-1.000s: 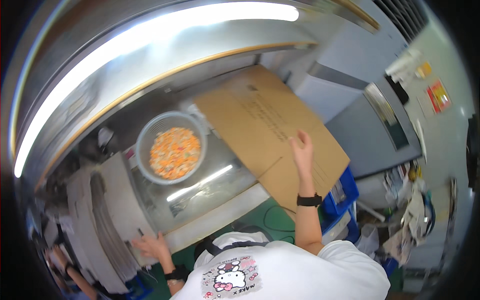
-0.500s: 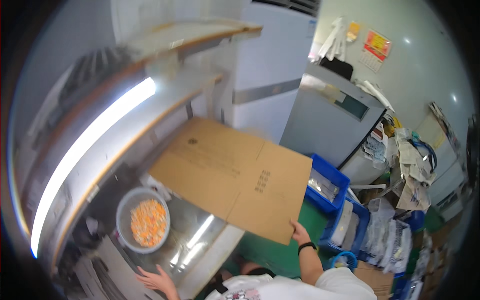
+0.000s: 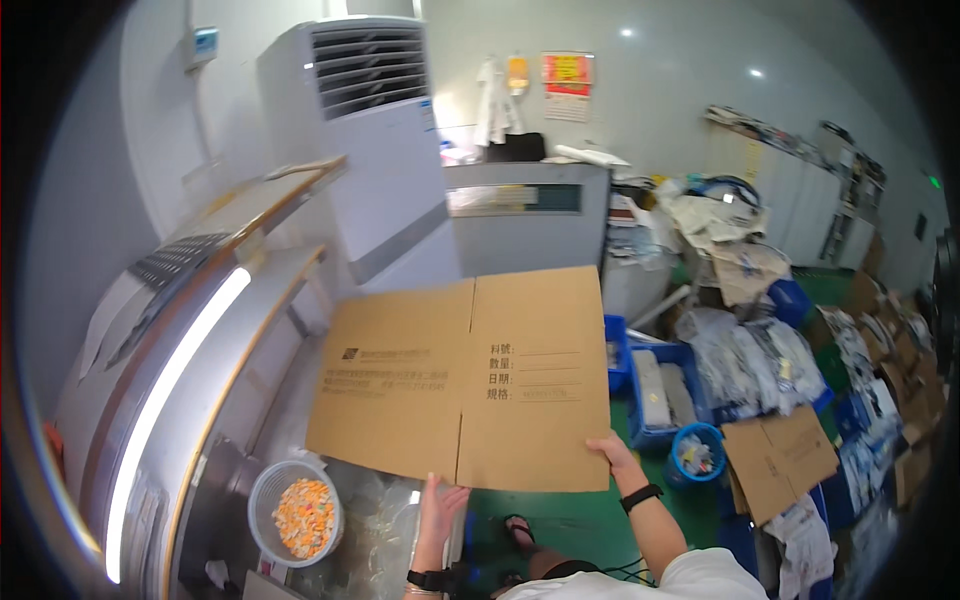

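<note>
A flattened brown cardboard box, with dark print and two fold slits, is held up in front of me. My right hand grips its right edge near the lower corner, thumb on the printed face and the other fingers partly hidden behind. At the lower edge is my left hand, its fingers stretched and apart, the tips at or just touching the cardboard. Whether it bears any weight I cannot tell. Left of that hand, a round translucent tub of small orange and white pieces stands on the worktable.
A lit tube lamp hangs under the shelf on the left. On the right are blue crates, a blue bucket, another flattened box and bagged goods. Behind stand an air conditioner and a grey partition.
My left hand has come from beside the tub to the cardboard's lower edge. The cardboard now stands more upright, still in my right hand. My view has swung right.
</note>
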Demonstrator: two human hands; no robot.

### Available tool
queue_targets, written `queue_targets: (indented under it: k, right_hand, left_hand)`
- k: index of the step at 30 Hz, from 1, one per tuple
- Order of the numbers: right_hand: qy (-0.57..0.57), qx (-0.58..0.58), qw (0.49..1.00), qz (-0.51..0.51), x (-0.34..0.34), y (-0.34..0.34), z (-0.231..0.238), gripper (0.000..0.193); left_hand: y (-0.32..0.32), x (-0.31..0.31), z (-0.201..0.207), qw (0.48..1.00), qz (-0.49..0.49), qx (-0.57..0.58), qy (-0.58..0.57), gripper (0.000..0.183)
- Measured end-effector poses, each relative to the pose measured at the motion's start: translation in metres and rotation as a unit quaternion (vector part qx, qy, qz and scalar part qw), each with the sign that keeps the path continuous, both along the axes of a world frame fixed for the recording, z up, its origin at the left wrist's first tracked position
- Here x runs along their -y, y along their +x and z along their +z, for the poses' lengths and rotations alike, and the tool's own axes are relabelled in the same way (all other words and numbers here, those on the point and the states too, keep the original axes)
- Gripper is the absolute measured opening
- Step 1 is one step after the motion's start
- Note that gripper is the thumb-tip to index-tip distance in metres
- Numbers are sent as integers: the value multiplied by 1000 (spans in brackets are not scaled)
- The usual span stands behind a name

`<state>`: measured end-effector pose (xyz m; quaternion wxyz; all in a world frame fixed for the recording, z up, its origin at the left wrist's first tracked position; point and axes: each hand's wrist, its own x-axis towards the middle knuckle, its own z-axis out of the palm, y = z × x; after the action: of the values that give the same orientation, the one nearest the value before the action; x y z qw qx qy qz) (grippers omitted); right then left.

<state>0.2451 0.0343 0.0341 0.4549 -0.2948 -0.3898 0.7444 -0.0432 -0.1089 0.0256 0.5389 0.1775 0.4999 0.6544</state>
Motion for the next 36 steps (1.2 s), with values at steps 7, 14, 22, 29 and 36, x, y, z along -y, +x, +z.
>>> queue_targets:
  k: [7, 14, 22, 29, 36]
  right_hand:
    - [44, 51, 974, -216, 121, 142, 42, 50]
    - [-56, -37, 898, -434, 248, 240, -2, 52]
    - [-143, 19, 758, -637, 310, 319, -62, 43]
    - [-150, 6, 668, -729, 304, 414, -121, 50]
    - [-113, 24, 612, -783, 176, 482, -146, 39]
  left_hand:
    - [72, -2, -2, 998, -62, 25, 9, 55]
    - [191, -66, 2, 965, -257, 48, 26, 44]
    - [269, -132, -29, 782, -552, -270, -107, 38]
    - [190, -104, -121, 733, -412, -393, -372, 45]
    - [175, -89, -73, 791, -293, -309, -439, 50]
